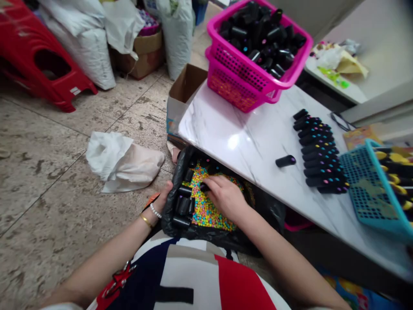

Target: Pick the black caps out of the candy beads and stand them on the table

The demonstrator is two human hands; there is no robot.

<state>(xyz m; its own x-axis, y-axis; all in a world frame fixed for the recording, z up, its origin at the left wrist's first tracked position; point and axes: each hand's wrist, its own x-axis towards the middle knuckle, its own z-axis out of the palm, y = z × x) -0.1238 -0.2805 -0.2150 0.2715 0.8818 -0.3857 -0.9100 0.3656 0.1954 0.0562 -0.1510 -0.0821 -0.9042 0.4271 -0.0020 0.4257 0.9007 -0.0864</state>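
On my lap, partly under the table edge, rests a box lined with black plastic. Small round beads in yellow, pink, blue and green fill much of it. Several black tubes lie along its left side. My left hand, with a pearl bracelet and a gold band at the wrist, grips the box's left rim; its fingers are mostly hidden. Down among the beads, my right hand is closed on a black tube, pinched at the fingertips.
A marble-patterned table carries stacked pink baskets of black tubes, rows of tubes, one separate tube and a teal basket. A white bag lies on the floor, with a red stool beyond.
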